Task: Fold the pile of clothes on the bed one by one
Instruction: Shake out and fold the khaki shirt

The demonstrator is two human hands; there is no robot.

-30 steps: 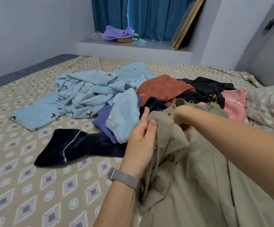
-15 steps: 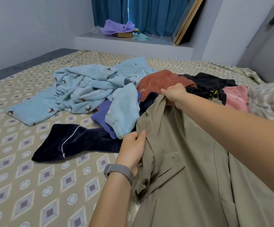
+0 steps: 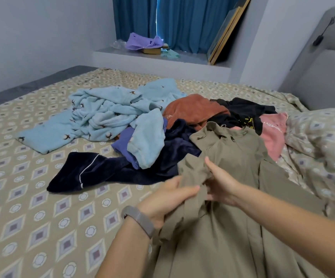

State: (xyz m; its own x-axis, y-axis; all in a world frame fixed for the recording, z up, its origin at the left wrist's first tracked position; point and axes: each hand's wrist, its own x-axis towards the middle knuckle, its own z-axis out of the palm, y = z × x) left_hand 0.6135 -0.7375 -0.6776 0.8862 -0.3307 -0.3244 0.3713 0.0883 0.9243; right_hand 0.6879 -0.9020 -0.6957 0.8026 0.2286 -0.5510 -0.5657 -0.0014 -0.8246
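Step in hand: first garment, the khaki shirt (image 3: 232,197), lower right of the frame, spread toward me with its collar end up against the pile (image 3: 162,127) at centre. My left hand (image 3: 168,199) grips a bunched fold of the shirt's left front edge, fingers curled round it. My right hand (image 3: 220,185) sits just beside it on the same bunch; thumb up, fingers seem to pinch the cloth, but the fabric hides them, so I'm not sure. Nothing folded yet, as far as I can judge. Next move calls for pulling that edge flat and straight on the bed (image 3: 42,227) before any fold; otherwise creases get locked in.
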